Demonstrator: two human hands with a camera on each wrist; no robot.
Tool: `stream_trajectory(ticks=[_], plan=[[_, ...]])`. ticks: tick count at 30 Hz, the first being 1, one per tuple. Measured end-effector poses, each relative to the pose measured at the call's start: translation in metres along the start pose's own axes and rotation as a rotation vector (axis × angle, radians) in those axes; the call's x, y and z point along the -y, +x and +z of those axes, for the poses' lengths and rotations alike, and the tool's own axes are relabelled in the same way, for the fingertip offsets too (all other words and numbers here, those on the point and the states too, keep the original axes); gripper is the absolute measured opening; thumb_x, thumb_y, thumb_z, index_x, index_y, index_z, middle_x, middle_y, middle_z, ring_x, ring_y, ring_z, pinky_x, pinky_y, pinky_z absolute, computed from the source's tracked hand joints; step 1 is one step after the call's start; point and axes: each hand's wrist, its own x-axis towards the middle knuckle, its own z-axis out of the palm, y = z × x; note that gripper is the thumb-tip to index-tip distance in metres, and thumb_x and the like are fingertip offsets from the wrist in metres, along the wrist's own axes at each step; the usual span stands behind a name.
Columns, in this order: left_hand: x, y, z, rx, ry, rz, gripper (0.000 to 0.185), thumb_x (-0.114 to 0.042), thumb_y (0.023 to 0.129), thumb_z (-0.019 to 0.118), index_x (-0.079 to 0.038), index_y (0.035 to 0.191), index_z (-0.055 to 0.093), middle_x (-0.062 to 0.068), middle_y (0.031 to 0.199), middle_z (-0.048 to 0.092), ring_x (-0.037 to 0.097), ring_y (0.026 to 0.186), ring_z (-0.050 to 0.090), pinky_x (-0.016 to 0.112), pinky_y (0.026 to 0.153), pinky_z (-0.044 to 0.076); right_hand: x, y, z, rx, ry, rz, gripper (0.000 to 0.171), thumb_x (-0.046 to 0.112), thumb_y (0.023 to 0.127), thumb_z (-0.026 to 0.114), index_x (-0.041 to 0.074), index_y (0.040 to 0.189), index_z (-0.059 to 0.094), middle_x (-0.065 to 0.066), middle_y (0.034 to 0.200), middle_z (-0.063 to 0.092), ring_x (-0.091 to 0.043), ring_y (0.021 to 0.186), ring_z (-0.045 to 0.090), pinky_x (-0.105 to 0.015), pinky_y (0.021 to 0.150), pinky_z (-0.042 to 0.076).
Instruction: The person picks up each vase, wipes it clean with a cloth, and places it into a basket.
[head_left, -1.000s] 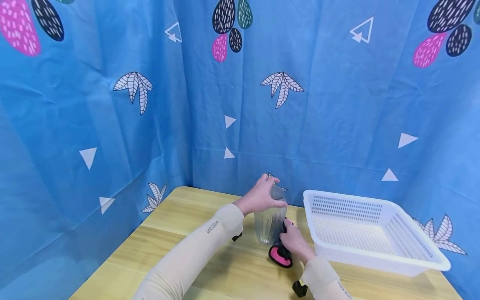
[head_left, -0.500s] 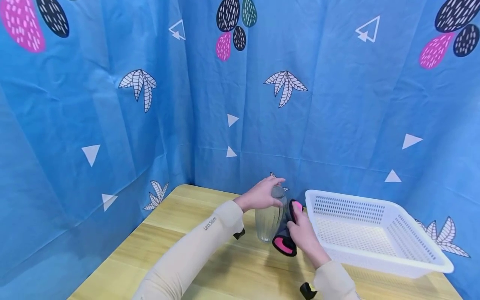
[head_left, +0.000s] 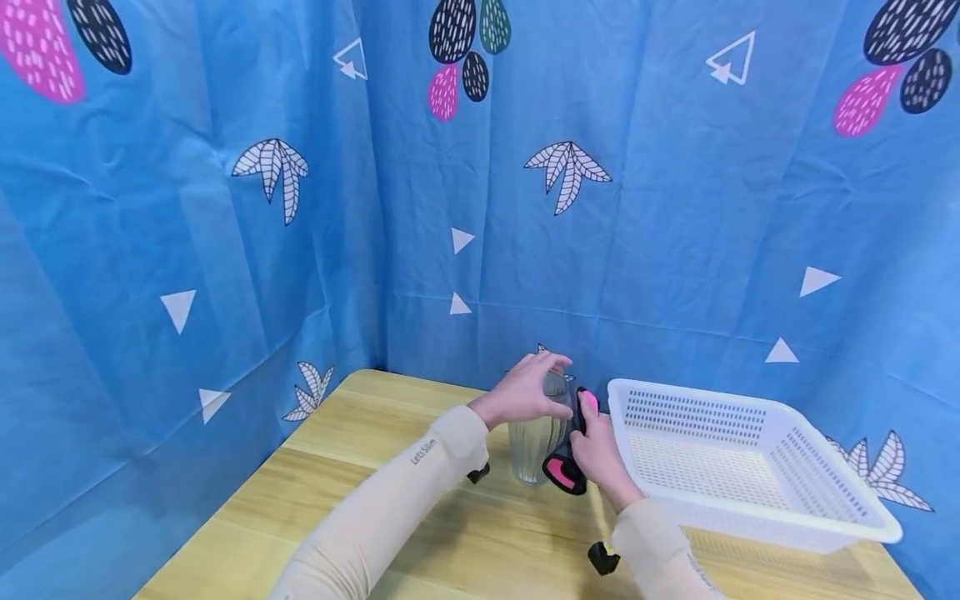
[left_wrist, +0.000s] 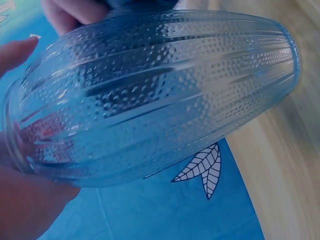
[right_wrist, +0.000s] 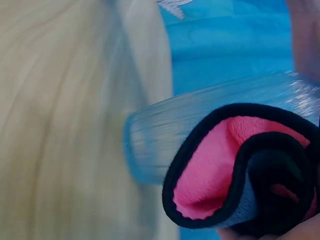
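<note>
A clear ribbed glass vase stands nearly upright over the table, its dimpled wall filling the left wrist view. My left hand grips it near the top, thumb and fingers spread around the rim. Against the vase's right side, my right hand holds a folded cleaning cloth with pink and dark grey faces and a black edge. In the right wrist view the cloth curls in front of the vase. Whether the vase's base touches the table cannot be told.
A white perforated plastic basket sits on the right of the wooden table, close to my right hand. Blue patterned curtain hangs behind and at the left. A small black device hangs under my right wrist.
My right hand has moved up along the vase with the cloth, whose lower end now sits higher. The left hand keeps its hold at the top of the vase.
</note>
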Motion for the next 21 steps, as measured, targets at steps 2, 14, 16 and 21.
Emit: stream_trajectory(ticks=[2,14,16,21], plan=[[0.002,-0.001,0.002,-0.012,0.013,0.004,0.070,-0.036,0.084,0.081,-0.025,0.145,0.049,-0.001,0.138,0.058,0.019,0.133,0.044,0.044,0.109,0.041,-0.009,-0.001,0.008,0.033,-0.004,0.017,0.071,-0.004,0.090,0.049,-0.003,0.157,0.027,-0.045,0.136,0.044,-0.049,0.123,0.050,-0.060,0.101,0.042],[0.003,-0.002,-0.002,-0.001,0.093,-0.071,0.094,-0.056,0.078,0.081,-0.016,0.153,0.041,0.006,0.133,0.041,0.019,0.118,0.048,0.037,0.099,0.048,-0.040,-0.013,0.034,0.165,0.011,0.036,0.068,-0.005,0.087,0.052,-0.013,0.151,0.031,-0.041,0.137,0.050,-0.042,0.125,0.054,-0.055,0.103,0.044],[-0.001,-0.002,-0.004,0.005,0.150,-0.073,0.097,-0.057,0.078,0.081,-0.014,0.154,0.040,0.008,0.141,0.043,0.022,0.127,0.047,0.041,0.107,0.044,-0.036,-0.014,0.030,0.162,0.056,0.061,0.069,-0.005,0.087,0.050,-0.011,0.152,0.030,-0.039,0.142,0.046,-0.043,0.130,0.050,-0.055,0.106,0.041],[-0.011,-0.003,-0.009,0.040,0.241,-0.093,0.092,-0.049,0.082,0.080,-0.018,0.157,0.037,0.010,0.162,0.033,0.028,0.150,0.030,0.053,0.120,0.026,-0.023,-0.017,0.015,0.129,0.122,0.080,0.071,-0.006,0.087,0.049,-0.005,0.155,0.030,-0.034,0.148,0.043,-0.042,0.134,0.046,-0.052,0.106,0.041]])
